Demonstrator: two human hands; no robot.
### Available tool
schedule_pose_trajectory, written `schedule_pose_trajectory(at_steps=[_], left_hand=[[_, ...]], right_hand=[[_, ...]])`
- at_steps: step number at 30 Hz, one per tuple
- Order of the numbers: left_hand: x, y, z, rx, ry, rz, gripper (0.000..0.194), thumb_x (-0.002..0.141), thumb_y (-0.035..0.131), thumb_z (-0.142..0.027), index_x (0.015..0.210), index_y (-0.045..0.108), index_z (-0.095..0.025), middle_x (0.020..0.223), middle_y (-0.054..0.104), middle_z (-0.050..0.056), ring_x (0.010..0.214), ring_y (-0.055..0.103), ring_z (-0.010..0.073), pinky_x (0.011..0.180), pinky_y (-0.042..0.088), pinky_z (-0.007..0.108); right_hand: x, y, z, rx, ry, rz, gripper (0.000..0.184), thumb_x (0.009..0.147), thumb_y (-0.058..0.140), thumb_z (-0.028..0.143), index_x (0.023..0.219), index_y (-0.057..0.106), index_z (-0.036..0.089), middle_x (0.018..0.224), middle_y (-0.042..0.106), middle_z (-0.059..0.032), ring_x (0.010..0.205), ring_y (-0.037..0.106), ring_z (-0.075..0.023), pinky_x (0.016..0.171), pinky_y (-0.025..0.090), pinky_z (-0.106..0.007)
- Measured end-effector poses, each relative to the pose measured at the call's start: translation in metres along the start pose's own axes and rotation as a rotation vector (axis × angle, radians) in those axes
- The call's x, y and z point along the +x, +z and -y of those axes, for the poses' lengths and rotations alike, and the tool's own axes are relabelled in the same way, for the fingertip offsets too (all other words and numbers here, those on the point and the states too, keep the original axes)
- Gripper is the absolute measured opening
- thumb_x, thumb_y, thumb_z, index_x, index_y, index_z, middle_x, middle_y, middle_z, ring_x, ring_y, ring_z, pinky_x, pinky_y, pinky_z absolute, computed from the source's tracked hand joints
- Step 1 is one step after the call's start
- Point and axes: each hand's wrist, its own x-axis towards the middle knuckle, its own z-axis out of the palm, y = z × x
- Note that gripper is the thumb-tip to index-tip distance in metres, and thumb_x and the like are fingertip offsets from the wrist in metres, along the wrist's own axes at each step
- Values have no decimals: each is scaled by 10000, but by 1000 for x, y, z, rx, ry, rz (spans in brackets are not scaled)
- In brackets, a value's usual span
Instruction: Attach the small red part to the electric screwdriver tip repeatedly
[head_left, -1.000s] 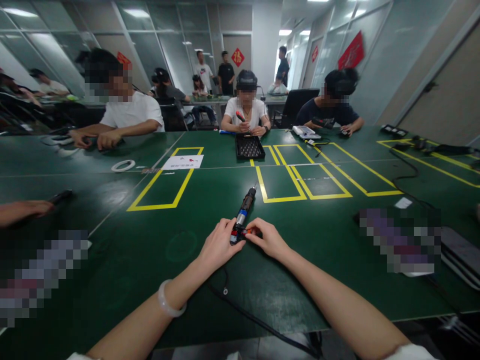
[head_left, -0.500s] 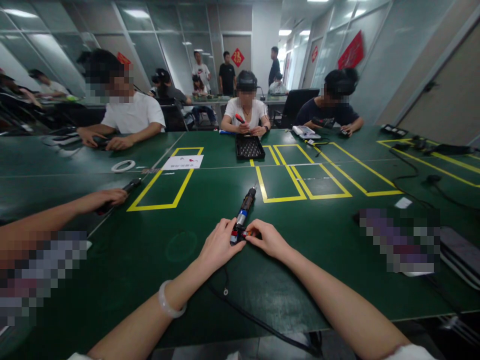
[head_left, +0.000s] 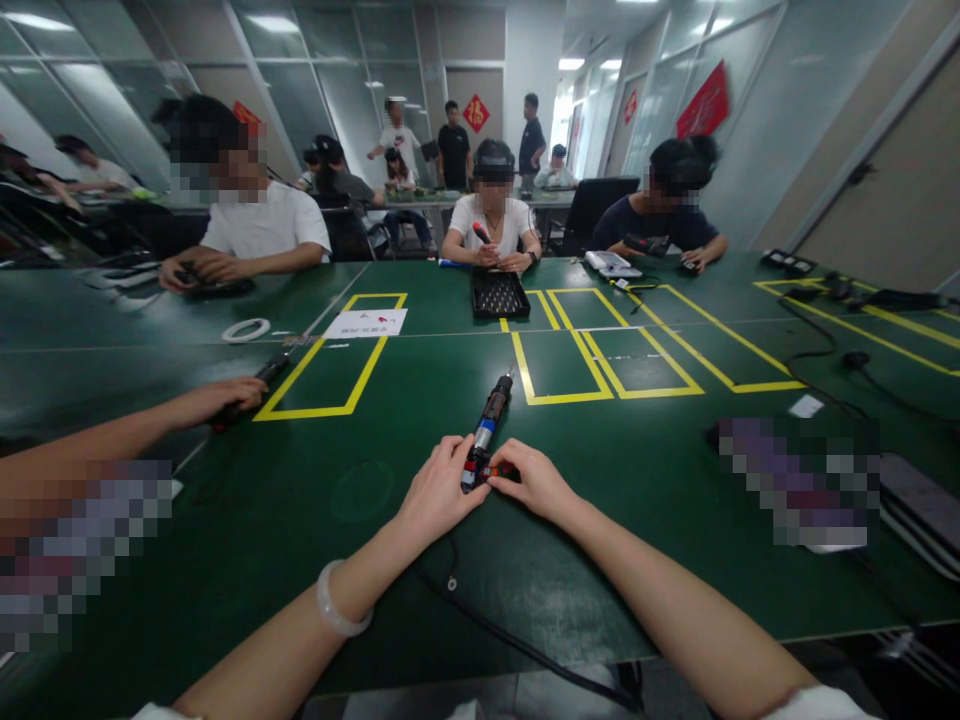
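1. The left hand (head_left: 439,490), at the end of a forearm wearing a pale bracelet (head_left: 330,600), grasps the near end of a dark power screwdriver (head_left: 493,405), fingers on one side and thumb at the base.
2. The right hand (head_left: 536,478) pinches a small orange-and-black piece (head_left: 504,471) between thumb and fingers, right beside the near end of the screwdriver; whether the piece is attached cannot be told.
3. The screwdriver, banded in blue and silver, is at the middle of a green table (head_left: 262,560), its thin bit pointing away from the wearer, toward the far side and slightly right.
4. A black cable (head_left: 525,655) runs beneath the forearms toward the table's near edge, a small metal ring (head_left: 451,583) lying near it.
5. Beyond the screwdriver, strips of yellow tape (head_left: 570,400) mark out boxes on the tabletop; a printed white sheet (head_left: 367,323) lies across one at left, near a white ring (head_left: 246,330).
6. Across the table, a person in white (head_left: 491,220) holds a red-and-black tool (head_left: 481,233) above a black tray (head_left: 501,297) of small parts.
7. At far left, a co-worker's hand (head_left: 244,392) is closed around another dark tool (head_left: 274,369), well apart from the wearer's own hands.
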Motion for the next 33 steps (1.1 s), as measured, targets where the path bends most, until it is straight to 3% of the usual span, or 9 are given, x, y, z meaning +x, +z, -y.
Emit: schedule_pose_trajectory(at_steps=[6, 11, 16, 23, 28, 33], left_hand=[[0, -3, -5, 27, 17, -7, 597, 811, 555, -429, 1349, 400, -220, 1236, 464, 105, 1084, 511, 254, 878, 480, 371], [0, -4, -8, 67, 19, 1, 625, 819, 546, -442, 1378, 374, -222, 1235, 459, 109, 1079, 508, 251, 885, 470, 368], [4, -5, -11, 163, -1, 10, 614, 844, 506, -447, 1388, 362, -202, 1185, 474, 111, 1037, 512, 248, 845, 470, 362], [6, -12, -3, 252, 14, 24, 610, 877, 468, -449, 1437, 308, -267, 1155, 472, 103, 987, 516, 234, 802, 465, 334], [12, -26, 28, 330, -54, 2, 628, 878, 465, -471, 1445, 307, -253, 1183, 466, 124, 979, 517, 246, 821, 462, 350], [19, -49, 98, 367, -247, 15, 636, 878, 415, -523, 1438, 335, -232, 1243, 448, 159, 1082, 490, 300, 869, 450, 404]], right_hand=[[1, 7, 2, 51, 34, 10, 155, 802, 649, 135, 910, 558, 200, 737, 550, 33, 649, 531, -126, 618, 414, -225], [0, 7, 1, 102, -20, 16, 33, 866, 605, 214, 871, 589, 185, 789, 614, -2, 691, 576, -132, 664, 447, -235], [-2, 2, 3, 110, -43, 14, 80, 894, 577, 246, 908, 616, 178, 850, 641, -25, 745, 603, -142, 711, 467, -249], [-4, -3, 1, 97, -13, 2, 115, 902, 561, 241, 1001, 593, 191, 845, 633, -13, 757, 594, -145, 714, 465, -255], [-4, -6, -3, 62, -29, 13, 74, 898, 551, 204, 932, 615, 192, 858, 629, -20, 765, 589, -145, 721, 457, -260], [-4, -7, -3, 39, -32, 28, 72, 896, 555, 194, 913, 625, 196, 868, 631, -21, 777, 589, -147, 724, 456, -262]])
